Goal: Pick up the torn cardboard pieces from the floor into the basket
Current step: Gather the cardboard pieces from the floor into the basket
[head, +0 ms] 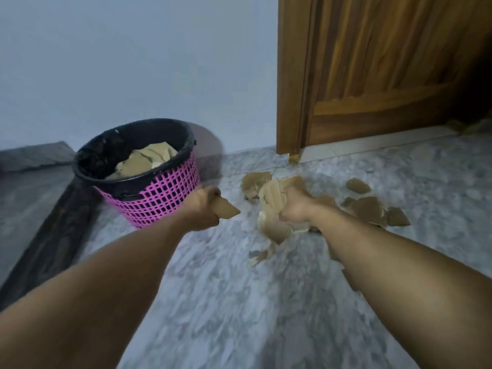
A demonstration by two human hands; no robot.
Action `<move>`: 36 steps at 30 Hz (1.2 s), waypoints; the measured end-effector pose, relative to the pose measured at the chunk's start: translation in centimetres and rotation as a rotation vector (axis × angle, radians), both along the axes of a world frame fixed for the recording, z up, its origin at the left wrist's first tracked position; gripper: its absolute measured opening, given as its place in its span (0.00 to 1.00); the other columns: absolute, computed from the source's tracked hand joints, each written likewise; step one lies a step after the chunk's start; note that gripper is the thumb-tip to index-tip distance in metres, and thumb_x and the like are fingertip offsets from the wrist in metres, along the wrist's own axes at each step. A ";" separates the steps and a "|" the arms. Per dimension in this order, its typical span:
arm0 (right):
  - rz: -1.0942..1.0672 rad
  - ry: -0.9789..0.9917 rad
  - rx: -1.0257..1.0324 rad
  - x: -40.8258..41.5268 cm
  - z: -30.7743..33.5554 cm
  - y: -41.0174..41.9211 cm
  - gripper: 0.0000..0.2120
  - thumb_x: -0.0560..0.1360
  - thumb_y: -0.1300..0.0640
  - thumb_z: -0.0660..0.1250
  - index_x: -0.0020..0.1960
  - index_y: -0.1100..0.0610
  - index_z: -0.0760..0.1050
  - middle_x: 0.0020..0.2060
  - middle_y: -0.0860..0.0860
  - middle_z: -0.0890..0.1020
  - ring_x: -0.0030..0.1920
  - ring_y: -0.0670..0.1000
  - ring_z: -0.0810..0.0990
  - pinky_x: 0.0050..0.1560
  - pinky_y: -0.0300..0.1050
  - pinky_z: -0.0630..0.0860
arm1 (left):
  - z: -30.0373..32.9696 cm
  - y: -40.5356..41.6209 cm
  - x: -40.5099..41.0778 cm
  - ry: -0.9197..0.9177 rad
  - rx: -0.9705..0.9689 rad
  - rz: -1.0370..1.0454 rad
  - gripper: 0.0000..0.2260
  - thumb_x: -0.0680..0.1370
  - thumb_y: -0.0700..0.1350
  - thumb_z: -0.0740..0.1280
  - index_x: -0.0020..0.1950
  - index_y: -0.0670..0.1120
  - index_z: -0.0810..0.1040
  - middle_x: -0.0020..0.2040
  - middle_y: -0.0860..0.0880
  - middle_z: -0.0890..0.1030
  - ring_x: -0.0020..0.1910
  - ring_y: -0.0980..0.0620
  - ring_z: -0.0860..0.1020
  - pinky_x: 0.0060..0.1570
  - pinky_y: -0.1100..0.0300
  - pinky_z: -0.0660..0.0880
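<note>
A pink mesh basket (pixel 159 198) with a black liner stands on the floor at the left, holding several cardboard pieces (pixel 143 161). My left hand (pixel 203 209) grips one torn cardboard piece (pixel 226 209) just right of the basket. My right hand (pixel 295 209) grips a bunch of torn cardboard pieces (pixel 271 209) above the floor. More torn pieces (pixel 370 209) lie on the marble floor to the right, and a small scrap (pixel 259 257) lies below my right hand.
A wooden door and frame (pixel 372 75) stand at the back right. A pale wall runs behind the basket. A dark raised ledge (pixel 50 235) borders the floor on the left. Grey marble floor (pixel 239 302) spreads in front.
</note>
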State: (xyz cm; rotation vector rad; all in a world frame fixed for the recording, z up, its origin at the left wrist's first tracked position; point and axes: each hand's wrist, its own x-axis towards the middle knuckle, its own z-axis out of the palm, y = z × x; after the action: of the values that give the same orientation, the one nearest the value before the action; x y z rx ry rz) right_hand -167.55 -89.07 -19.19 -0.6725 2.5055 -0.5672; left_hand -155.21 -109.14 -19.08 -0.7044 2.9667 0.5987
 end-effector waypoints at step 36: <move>-0.138 -0.307 -0.514 -7.5 7.4 -20.5 0.14 0.75 0.66 0.69 0.59 0.68 0.75 0.49 0.59 0.82 0.45 0.54 0.83 0.45 0.50 0.84 | 8.5 -15.6 -5.9 0.230 -0.078 0.351 0.22 0.73 0.50 0.71 0.64 0.43 0.76 0.59 0.44 0.79 0.58 0.45 0.77 0.55 0.54 0.74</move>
State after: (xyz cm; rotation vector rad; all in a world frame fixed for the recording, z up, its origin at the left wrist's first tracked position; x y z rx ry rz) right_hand -175.02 -109.54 -11.75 -0.5376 2.1350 -1.2874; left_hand -161.13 -124.73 -10.56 -1.2609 3.1087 0.6202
